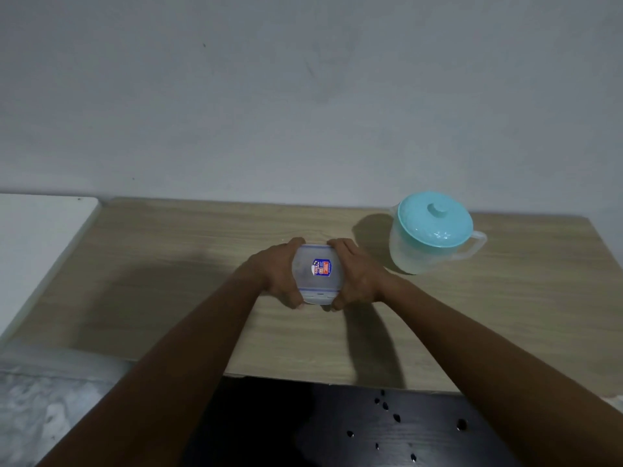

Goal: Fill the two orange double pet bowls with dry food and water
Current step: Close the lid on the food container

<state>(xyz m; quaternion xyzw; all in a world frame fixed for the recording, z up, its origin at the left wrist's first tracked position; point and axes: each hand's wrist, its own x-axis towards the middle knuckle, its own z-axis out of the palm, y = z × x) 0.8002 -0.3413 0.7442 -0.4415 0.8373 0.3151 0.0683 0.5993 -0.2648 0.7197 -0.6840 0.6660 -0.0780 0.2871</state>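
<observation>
There is one clear plastic container (305, 281) with one sticker (322, 267) on it. Two hands are in view: one left hand (276, 274) and one right hand (360, 278). There is one pitcher (411, 256) with one turquoise lid (435, 224), one wooden table (168, 264) and one white board (40, 237).

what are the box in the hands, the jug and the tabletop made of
The box: likely frosted translucent plastic; cloudy walls, blue seal line. The jug: translucent plastic body, slightly glossy; its lid opaque teal plastic with soft highlights. The tabletop: matte pale wood grain, possibly laminate; solid wood cannot be ruled out.
</observation>
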